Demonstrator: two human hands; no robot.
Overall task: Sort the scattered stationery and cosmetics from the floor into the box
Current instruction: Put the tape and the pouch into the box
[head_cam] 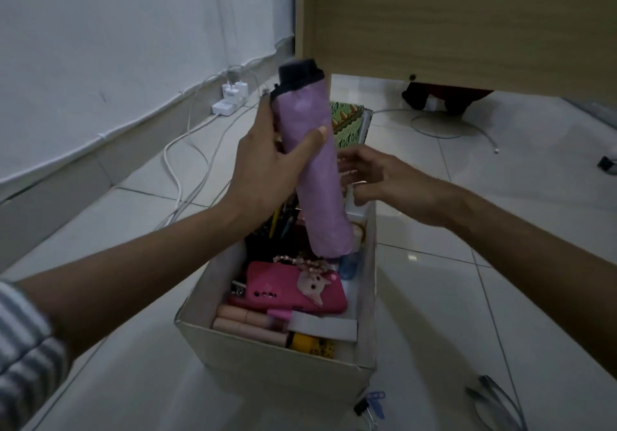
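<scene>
Box status: the cardboard box (267, 360) on the tiled floor (467, 313) is already well filled. A pink phone case (283, 293) with a cat charm lies on top, peach cosmetic tubes (240, 320) at the near end, pens (280, 220) toward the far end. The left hand (267, 170) grips a folded purple umbrella (320, 180) near its dark top, fingers (265, 110) and thumb wrapped round it. The umbrella is tilted, its lower end down among the contents. The right hand (384, 180) reaches to the box's far end with fingers loosely spread; I cannot tell whether it holds anything. Left outside: binder clips (372, 404) just beside the near corner, a thin grey item (494, 404) farther right, and a green patterned packet (347, 126) behind the box. Judgement: mostly sorted, a few pieces remaining.
</scene>
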